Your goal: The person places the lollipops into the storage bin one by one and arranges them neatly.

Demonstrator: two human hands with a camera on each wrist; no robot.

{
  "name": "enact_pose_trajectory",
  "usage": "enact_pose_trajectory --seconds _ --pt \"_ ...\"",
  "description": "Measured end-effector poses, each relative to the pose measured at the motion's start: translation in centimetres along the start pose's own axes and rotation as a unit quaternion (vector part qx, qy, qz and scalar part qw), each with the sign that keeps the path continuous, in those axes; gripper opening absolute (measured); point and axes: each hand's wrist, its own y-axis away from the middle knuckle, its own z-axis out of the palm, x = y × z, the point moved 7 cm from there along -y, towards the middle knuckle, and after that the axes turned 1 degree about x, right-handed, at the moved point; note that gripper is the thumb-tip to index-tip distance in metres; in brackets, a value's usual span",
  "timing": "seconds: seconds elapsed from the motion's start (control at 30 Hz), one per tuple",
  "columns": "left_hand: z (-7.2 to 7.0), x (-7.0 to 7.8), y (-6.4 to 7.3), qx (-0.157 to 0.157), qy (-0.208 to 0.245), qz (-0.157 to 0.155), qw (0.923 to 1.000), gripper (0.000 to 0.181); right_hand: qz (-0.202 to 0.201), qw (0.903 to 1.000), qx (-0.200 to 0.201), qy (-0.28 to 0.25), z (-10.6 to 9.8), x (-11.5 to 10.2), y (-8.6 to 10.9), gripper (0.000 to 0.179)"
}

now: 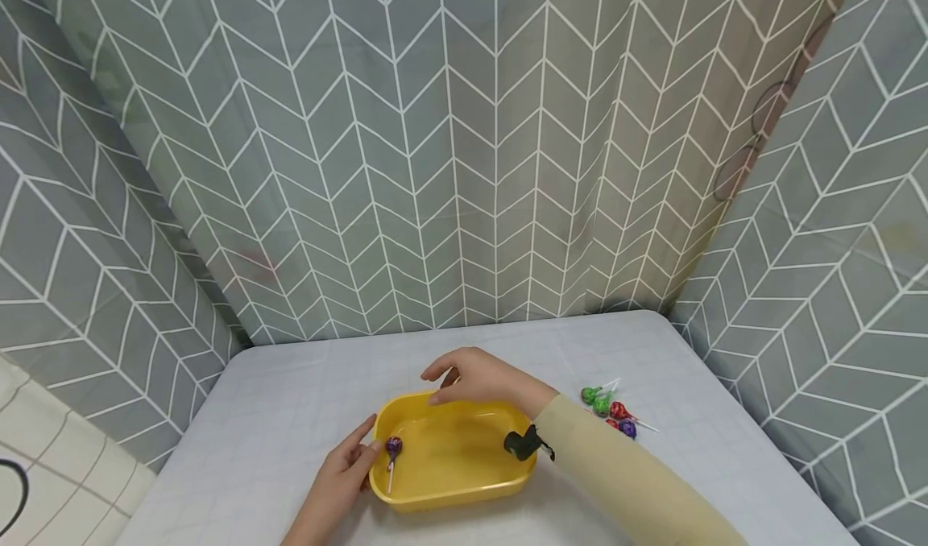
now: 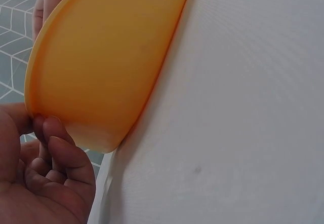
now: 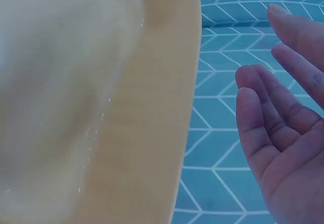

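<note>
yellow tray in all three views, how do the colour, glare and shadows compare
Head view: the oblong yellow plastic-looking tray is plainly yellow; left wrist view: it looks more orange, with a soft shadow beside it on the white tabletop; right wrist view: it turns pale tan with small white glints, and the chevron-patterned fabric backdrop looks teal.

Right hand (image 1: 474, 375) aloft (fingers (image 3: 250, 113) bent)
</note>
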Motion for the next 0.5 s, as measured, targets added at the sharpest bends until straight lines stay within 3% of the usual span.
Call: enact_pose_trajectory --seconds 0.5 --pt "0.0 -0.2 0.0 -0.001 0.008 -0.008 0.9999 0.062 0.018 0.9978 0.053 -0.035 -3.4 2.1 4.1 0.039"
